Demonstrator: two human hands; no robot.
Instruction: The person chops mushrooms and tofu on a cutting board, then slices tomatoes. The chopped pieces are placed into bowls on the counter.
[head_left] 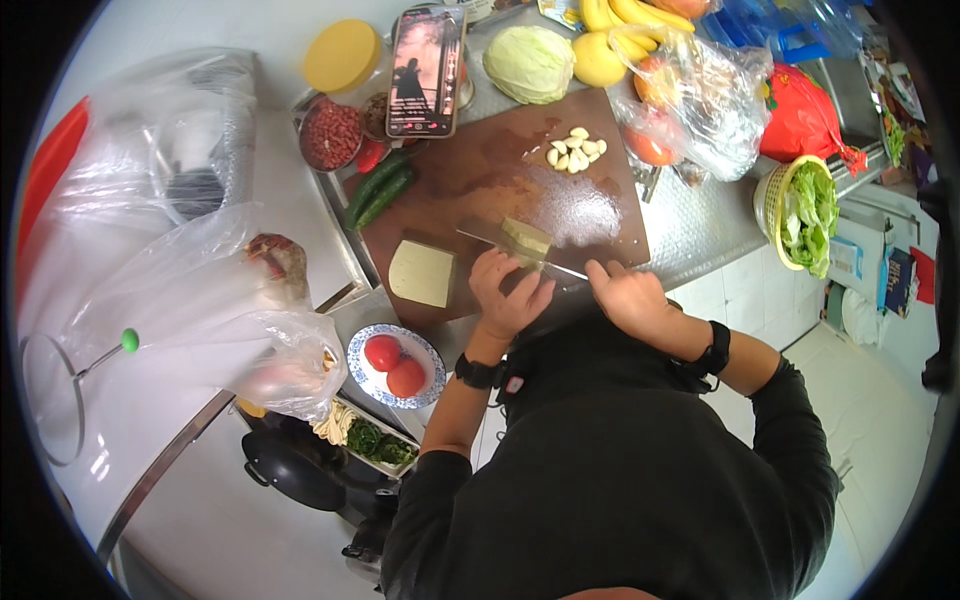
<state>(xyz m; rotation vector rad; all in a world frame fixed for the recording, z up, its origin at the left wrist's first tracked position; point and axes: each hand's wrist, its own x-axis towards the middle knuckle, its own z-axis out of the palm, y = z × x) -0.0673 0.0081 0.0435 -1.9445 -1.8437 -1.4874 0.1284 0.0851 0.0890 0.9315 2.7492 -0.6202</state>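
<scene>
My right hand [632, 300] is closed round the handle of a kitchen knife [568, 271], whose blade runs leftward over the brown cutting board [455, 180]. A small pale block of tofu [526, 237] sits against the far side of the blade. On the near side is my left hand [508, 292], fingers bent and apart, close to the blade; whether its fingertips touch the tofu is unclear. A larger square slab of tofu [421, 274] lies left of that hand. Green peppers [381, 193] rest at the board's left edge, and peeled garlic cloves [575, 152] lie at its far right.
Left of my body stands a patterned plate [432, 362] with two tomatoes [404, 377]. A bowl of minced meat [331, 133], a propped phone [426, 72] and a cabbage [529, 64] line the far side. Bagged fruit [690, 100] and a basket of lettuce [808, 215] are right.
</scene>
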